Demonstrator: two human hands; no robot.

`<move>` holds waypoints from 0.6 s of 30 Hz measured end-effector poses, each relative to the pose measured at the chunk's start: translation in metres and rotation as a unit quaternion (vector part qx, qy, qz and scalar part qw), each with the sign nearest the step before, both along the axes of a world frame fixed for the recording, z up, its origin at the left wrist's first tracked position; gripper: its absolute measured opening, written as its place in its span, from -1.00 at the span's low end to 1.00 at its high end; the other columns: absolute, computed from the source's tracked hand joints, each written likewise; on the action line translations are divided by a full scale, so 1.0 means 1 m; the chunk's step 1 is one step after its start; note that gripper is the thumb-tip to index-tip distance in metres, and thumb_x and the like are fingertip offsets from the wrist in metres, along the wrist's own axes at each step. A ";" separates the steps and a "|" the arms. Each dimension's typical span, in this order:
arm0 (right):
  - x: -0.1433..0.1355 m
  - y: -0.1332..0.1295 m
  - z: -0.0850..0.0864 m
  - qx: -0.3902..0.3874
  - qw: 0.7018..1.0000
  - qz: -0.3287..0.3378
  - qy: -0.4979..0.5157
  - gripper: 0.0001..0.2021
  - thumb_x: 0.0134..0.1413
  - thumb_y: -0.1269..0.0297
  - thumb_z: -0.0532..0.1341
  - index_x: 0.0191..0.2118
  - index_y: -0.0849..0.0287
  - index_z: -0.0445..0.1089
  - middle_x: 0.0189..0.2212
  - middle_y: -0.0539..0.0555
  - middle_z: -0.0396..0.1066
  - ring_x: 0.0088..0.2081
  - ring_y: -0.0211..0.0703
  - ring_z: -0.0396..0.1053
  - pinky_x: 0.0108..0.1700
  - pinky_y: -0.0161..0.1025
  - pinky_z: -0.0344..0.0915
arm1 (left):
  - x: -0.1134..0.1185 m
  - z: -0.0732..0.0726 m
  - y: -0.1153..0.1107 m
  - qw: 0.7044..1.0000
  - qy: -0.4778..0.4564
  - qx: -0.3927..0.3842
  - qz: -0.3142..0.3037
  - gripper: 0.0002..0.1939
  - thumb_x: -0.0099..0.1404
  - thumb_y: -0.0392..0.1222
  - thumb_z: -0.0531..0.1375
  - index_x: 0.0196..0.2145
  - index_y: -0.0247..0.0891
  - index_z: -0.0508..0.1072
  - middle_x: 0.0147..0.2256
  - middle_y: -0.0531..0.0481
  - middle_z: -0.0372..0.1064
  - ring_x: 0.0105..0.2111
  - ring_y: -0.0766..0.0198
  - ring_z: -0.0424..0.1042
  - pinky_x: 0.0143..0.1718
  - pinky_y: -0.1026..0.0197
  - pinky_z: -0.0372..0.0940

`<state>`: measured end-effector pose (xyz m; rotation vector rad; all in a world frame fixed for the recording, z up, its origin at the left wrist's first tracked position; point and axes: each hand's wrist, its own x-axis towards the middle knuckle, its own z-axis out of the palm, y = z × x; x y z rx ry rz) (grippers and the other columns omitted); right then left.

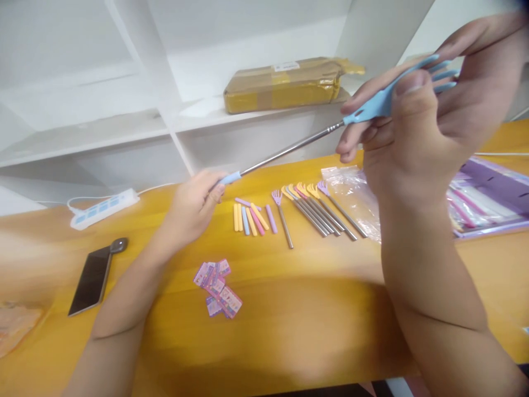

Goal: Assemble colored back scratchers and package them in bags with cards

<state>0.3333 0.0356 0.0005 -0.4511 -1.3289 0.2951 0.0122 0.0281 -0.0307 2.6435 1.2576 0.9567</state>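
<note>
The left hand [192, 204] reaches in with its forearm slanting up to the right, fingers and thumb closed around the blue grip of a back scratcher [293, 148]. Farther right and higher, the right hand [438, 135] is turned with its palm up, its thumb pressing the blue claw head against the fingers beneath.

On the left, a power strip [105, 209], a dark flat device [91, 278] and a mouse [119, 245] lie outside the left forearm. Between the arms, the cards [218, 288] sit at left, with room on the tabletop [297, 309] from there to the right forearm and down to the near edge. Loose coloured grips [250, 219] and a row of other back scratchers [320, 212] lie beyond, below the held rod; a clear bag [353, 196] and a purple case [510, 193] flank the right wrist. Behind, a shelf bearing a taped box [285, 91] borders the far side.

The held back scratcher is off the tabletop, stretched between both hands. Its long axis climbs from lower left to upper right, grip at left, prongs pointing right toward the right palm.
</note>
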 end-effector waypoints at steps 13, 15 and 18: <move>-0.009 0.014 -0.012 0.003 1.000 -0.007 0.006 -0.64 0.40 -0.18 0.39 -0.09 -0.05 0.37 -0.26 -0.02 0.56 -0.55 -0.25 0.36 -0.58 -0.26 0.26 | 0.001 0.000 -0.004 0.998 -0.051 0.045 0.014 -0.69 0.73 -0.11 0.08 0.11 -0.12 0.63 -0.18 -0.05 0.50 -0.19 0.16 0.46 -0.05 0.11 0.39; -0.009 0.014 -0.013 -0.005 1.000 -0.024 0.002 -0.63 0.42 -0.21 0.36 -0.06 -0.06 0.36 -0.24 -0.02 0.55 -0.55 -0.26 0.36 -0.57 -0.27 0.28 | 0.002 0.000 -0.005 0.997 -0.055 0.046 0.011 -0.69 0.73 -0.10 0.08 0.12 -0.12 0.63 -0.18 -0.05 0.50 -0.20 0.16 0.46 -0.05 0.11 0.40; -0.009 0.013 -0.015 0.002 1.000 -0.021 0.002 -0.65 0.44 -0.21 0.36 -0.06 -0.06 0.37 -0.26 -0.04 0.53 -0.54 -0.28 0.39 -0.57 -0.30 0.29 | 0.003 0.001 -0.009 0.998 -0.057 0.042 0.004 -0.68 0.74 -0.09 0.07 0.12 -0.12 0.63 -0.17 -0.06 0.51 -0.19 0.16 0.47 -0.03 0.10 0.41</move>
